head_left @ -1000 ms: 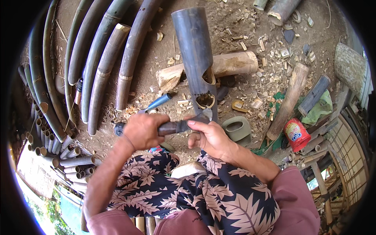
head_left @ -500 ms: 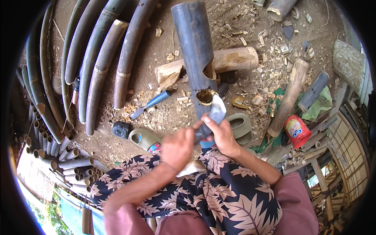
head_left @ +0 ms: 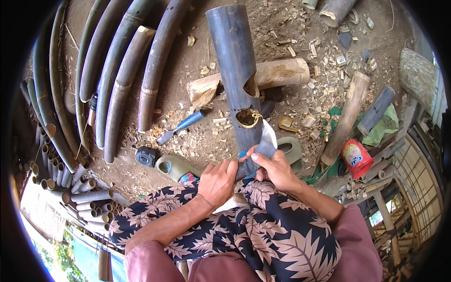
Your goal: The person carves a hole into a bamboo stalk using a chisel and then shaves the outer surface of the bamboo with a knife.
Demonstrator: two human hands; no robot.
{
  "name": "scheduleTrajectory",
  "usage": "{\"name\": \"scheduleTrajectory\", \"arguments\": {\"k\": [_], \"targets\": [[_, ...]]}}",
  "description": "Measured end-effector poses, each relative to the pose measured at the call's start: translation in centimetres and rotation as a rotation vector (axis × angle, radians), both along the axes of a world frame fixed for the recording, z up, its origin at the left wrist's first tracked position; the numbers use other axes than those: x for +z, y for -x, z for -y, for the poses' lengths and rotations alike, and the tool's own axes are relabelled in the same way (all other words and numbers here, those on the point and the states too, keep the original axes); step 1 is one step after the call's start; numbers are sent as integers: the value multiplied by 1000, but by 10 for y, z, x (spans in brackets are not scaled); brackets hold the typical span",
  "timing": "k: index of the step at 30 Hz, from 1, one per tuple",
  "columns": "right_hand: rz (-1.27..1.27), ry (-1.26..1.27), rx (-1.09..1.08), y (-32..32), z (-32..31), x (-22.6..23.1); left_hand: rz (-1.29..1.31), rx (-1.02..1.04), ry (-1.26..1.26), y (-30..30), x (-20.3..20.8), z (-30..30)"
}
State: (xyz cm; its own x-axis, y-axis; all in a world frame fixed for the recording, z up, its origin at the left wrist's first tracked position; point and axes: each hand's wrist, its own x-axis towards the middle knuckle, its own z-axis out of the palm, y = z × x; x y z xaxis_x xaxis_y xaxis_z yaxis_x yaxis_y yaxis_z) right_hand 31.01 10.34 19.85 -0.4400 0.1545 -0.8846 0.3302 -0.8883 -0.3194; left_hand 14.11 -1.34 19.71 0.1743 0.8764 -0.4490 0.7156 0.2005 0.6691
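A thick dark bamboo tube (head_left: 230,42) points away from me, its near end between my legs. Two openings are cut in its upper side, and a thin pale curl of shaving (head_left: 256,116) hangs at the nearer one's right rim. My left hand (head_left: 218,181) is wrapped round the dark handle of a broad-bladed knife (head_left: 268,141). The blade slants up to the right, its tip beside the nearer opening. My right hand (head_left: 275,169) grips the knife at the blade's base, thumb along the metal; some of its fingers are hidden underneath.
A pale log (head_left: 284,73) lies crosswise under the tube. A blue-handled chisel (head_left: 183,126), black tape measure (head_left: 146,156) and olive clogs (head_left: 290,152) are nearby. Long bamboo poles (head_left: 155,70) lie left; a red packet (head_left: 355,158) lies right. Wood chips litter the dirt floor.
My left hand, blurred before, has moved slightly right and is now sharp. The blade has shifted a little right and nearer me. The pale curl now shows clearly at the opening's rim.
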Motion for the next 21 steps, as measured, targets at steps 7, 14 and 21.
{"name": "scheduleTrajectory", "arguments": {"k": [7,14,21], "targets": [[-264,480,-498,27,13,-25,-231,-419,215,80,36,-89],[104,126,-86,24,-1,-11,73,-103,482,44,8,-38],[404,-607,273,6,14,-23,276,583,563,-89,-6,-9]]}}
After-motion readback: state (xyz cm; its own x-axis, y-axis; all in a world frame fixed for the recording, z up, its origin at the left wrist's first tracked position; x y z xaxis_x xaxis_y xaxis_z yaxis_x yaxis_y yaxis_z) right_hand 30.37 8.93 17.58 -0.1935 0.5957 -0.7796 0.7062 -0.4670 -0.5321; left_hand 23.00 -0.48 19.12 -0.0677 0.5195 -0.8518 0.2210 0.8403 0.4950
